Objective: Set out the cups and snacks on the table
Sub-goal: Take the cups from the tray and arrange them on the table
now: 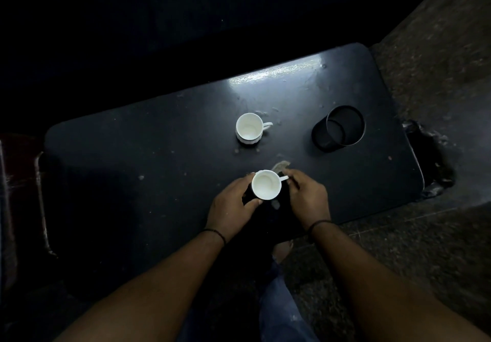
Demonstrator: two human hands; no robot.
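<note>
Two white cups are on the dark table (132,169). The far cup (249,128) stands upright near the middle, empty, its handle pointing right. The near cup (266,185) is close to the table's front edge, between my hands. My left hand (231,206) curls round its left side, thumb at the lower rim. My right hand (307,195) pinches its handle with the fingertips. Whether this cup rests on the table or hangs just above it cannot be told in the dim light. No snacks are in view.
A black mesh cylinder holder (338,128) stands upright at the right of the table. Crumbs and smudges dot the tabletop. A stone floor (425,248) lies to the right, and my knee in jeans (276,302) shows below the table's front edge.
</note>
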